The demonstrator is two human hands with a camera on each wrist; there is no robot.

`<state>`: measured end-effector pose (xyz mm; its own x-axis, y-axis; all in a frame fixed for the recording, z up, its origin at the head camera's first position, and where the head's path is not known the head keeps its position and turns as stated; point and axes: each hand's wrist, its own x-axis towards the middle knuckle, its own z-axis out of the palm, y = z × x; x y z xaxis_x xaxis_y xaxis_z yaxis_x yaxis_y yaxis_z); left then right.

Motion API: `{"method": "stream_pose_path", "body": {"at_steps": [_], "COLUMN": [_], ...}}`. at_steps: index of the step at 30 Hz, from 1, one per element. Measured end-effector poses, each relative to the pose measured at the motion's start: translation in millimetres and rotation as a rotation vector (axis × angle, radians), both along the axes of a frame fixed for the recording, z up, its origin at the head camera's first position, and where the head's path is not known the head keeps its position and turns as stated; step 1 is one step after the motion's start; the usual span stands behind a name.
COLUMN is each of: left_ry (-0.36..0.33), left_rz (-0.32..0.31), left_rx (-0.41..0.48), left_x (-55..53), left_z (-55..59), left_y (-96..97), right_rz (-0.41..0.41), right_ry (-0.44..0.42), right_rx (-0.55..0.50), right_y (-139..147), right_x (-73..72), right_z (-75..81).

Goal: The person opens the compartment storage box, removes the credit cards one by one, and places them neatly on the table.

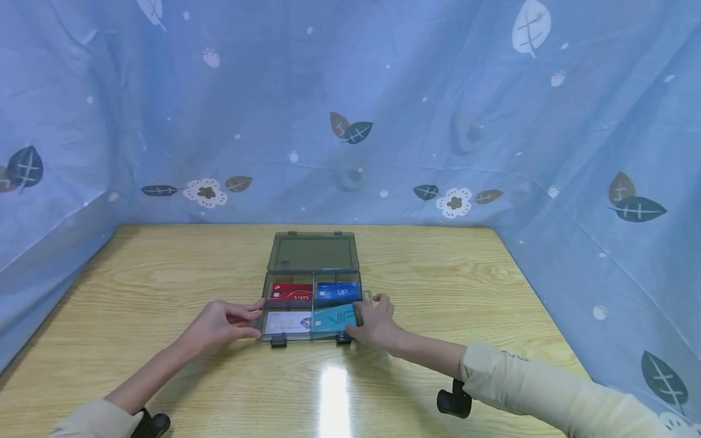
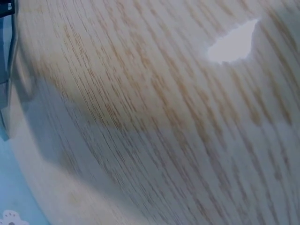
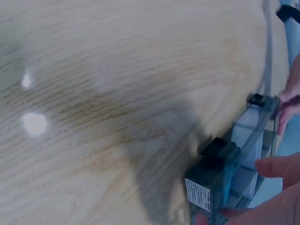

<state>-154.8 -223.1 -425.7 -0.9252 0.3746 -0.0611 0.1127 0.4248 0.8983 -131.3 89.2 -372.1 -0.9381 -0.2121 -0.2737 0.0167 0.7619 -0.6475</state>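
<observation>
A dark translucent card case [image 1: 313, 291] lies with its lid [image 1: 313, 252] folded back, its tray split into several compartments. A red VIP card [image 1: 292, 291] and a blue VIP card [image 1: 337, 291] lie in the back ones. In the front left compartment is a white card [image 1: 287, 322]. The teal VIP card [image 1: 335, 319] sits slightly askew at the front right, its top edge overlapping the divider. My right hand [image 1: 378, 322] pinches its right end. My left hand [image 1: 224, 322] holds the case's left side with thumb and fingers. The left wrist view barely catches the case [image 2: 5, 51].
The wooden table [image 1: 164, 261] carries the case near its middle. A black latch [image 1: 279, 340] juts from the front edge, with another beside the right thumb. Blue patterned cloth [image 1: 285, 121] hangs behind and at both sides. A bright reflection shows on the wood in front.
</observation>
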Motion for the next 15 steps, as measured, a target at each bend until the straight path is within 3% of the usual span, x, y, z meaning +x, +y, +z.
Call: {"method": "stream_pose_path", "body": {"at_steps": [4, 10, 15], "left_ry": [0.001, 0.002, 0.011], "left_rz": [-0.001, -0.003, 0.004], "left_rx": [0.0, 0.002, 0.008], "left_x": [0.0, -0.4, -0.6], "left_z": [-0.4, -2.2, -2.9], "left_y": [0.0, 0.5, 0.1], "right_rz": [0.078, 0.111, 0.205], "right_ry": [0.191, 0.273, 0.356], "right_rx": [0.021, -0.111, -0.152], "right_y": [-2, 3, 9], "right_x": [2.9, -5.3, -15.9], "right_z": [-8.2, -21.7, -26.9]}}
